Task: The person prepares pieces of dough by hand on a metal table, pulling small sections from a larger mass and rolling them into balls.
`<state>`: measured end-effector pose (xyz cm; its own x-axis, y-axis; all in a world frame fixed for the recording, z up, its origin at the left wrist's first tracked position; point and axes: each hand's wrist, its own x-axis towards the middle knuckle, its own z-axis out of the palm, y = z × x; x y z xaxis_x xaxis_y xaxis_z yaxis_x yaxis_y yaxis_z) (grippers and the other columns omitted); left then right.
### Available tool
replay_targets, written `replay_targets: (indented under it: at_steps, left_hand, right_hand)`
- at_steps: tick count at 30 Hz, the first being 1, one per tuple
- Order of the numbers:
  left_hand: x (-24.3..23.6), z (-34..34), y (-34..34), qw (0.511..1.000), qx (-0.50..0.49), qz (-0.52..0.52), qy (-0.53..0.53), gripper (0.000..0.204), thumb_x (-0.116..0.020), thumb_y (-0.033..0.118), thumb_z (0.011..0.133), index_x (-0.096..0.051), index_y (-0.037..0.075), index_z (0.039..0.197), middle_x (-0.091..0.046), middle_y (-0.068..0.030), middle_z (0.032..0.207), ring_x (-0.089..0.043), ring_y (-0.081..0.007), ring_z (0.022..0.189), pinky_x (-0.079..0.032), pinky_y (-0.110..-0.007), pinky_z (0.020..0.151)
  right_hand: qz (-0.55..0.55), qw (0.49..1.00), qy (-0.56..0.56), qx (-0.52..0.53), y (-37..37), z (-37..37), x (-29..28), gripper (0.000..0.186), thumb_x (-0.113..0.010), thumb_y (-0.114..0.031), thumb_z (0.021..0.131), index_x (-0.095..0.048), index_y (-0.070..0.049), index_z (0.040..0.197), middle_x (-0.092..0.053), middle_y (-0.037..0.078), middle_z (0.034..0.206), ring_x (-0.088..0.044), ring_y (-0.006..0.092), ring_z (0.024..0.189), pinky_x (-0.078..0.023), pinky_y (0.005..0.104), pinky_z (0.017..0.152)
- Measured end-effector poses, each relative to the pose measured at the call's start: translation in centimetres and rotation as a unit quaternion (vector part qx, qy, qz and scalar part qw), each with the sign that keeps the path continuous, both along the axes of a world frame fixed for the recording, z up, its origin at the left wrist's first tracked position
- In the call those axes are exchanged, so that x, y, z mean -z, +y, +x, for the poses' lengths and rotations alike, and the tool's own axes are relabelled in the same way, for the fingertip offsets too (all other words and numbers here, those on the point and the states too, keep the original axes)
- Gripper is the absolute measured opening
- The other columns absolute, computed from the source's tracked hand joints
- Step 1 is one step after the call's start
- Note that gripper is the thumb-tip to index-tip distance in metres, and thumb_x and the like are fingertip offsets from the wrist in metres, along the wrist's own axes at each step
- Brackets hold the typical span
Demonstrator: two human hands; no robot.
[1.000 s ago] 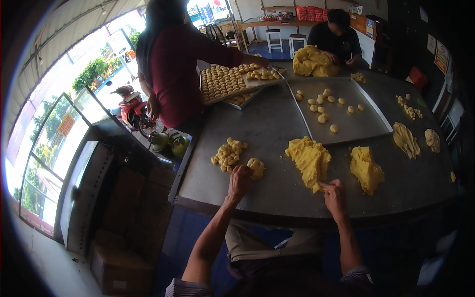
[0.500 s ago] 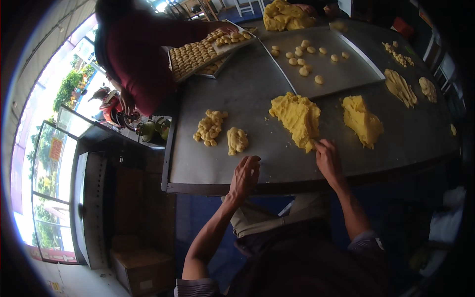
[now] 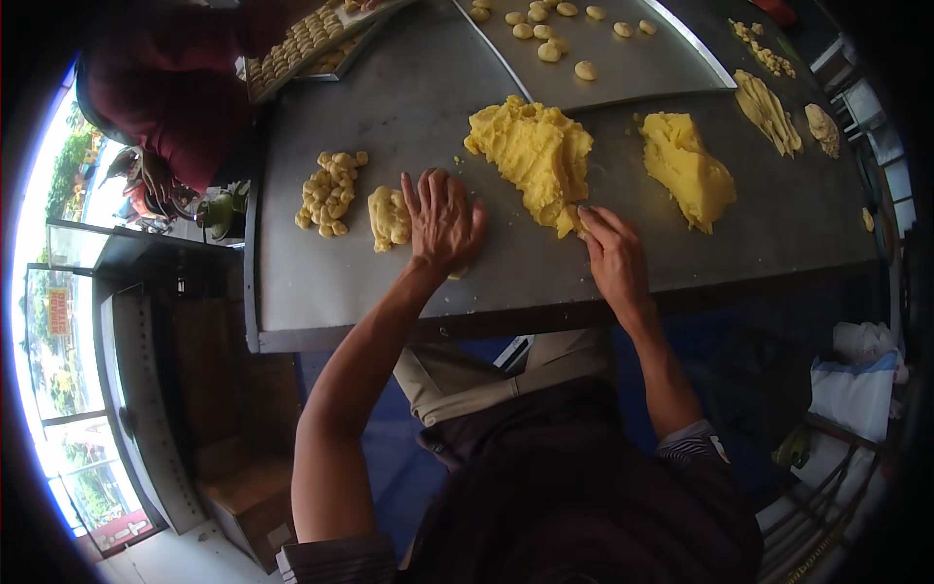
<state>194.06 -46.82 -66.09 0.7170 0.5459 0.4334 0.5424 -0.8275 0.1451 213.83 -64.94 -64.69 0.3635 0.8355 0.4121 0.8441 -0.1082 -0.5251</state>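
My left hand lies flat on the steel table, palm down, fingers spread, just right of a small lump of yellow dough. Whether a bit of dough sits under the palm is hidden. My right hand pinches at the lower edge of a big mound of yellow dough. A pile of small dough balls lies left of the small lump.
A second dough mound lies to the right, more dough strips beyond. A metal tray with dough balls sits at the far side. A person in dark red holds a filled tray at the left.
The view has tilted down and closer. My left hand moved from the table's edge onto the table beside the small lump. My right hand stays at the big mound's edge.
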Motion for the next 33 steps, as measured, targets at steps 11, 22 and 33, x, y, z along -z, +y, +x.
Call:
replay_targets:
  at_steps: [11, 22, 33]
  left_hand:
    - [-0.9, -1.6, -1.5, 0.996, 0.029, 0.069, -0.042, 0.018, -0.058, 0.020, 0.084, -0.057, 0.003, 0.091, -0.052, -0.0137, 0.103, -0.051, -0.0290, 0.104, -0.033, -0.052, 0.097]
    - [-0.8, -3.7, -7.7, 0.984, -0.173, -0.006, 0.039, 0.031, -0.059, 0.023, 0.091, -0.055, 0.006, 0.116, -0.052, -0.0127, 0.107, -0.050, -0.0307, 0.105, -0.034, -0.049, 0.089]
    - [-1.7, -4.8, -8.7, 0.808, -0.209, -0.431, -0.342, 0.031, -0.061, 0.025, 0.100, -0.062, -0.002, 0.115, -0.071, -0.0139, 0.092, -0.068, -0.0217, 0.084, -0.053, -0.033, 0.074]
  right_hand:
    - [-0.099, 0.995, -0.019, 0.010, -0.9, 2.7, -1.4, 0.041, -0.063, 0.009, 0.081, -0.064, 0.002, 0.122, -0.053, 0.022, 0.126, -0.056, 0.0378, 0.110, -0.049, 0.0408, 0.093]
    - [-0.065, 0.996, 0.049, -0.029, -4.1, -2.1, -1.4, 0.041, -0.052, 0.014, 0.084, -0.063, 0.004, 0.123, -0.062, 0.021, 0.124, -0.060, 0.0366, 0.117, -0.051, 0.0413, 0.096]
    - [-0.064, 0.967, -0.198, -0.145, 3.6, -7.6, -0.3, 0.055, -0.058, 0.008, 0.081, -0.053, 0.001, 0.136, -0.050, 0.019, 0.132, -0.055, 0.0362, 0.109, -0.051, 0.0400, 0.092]
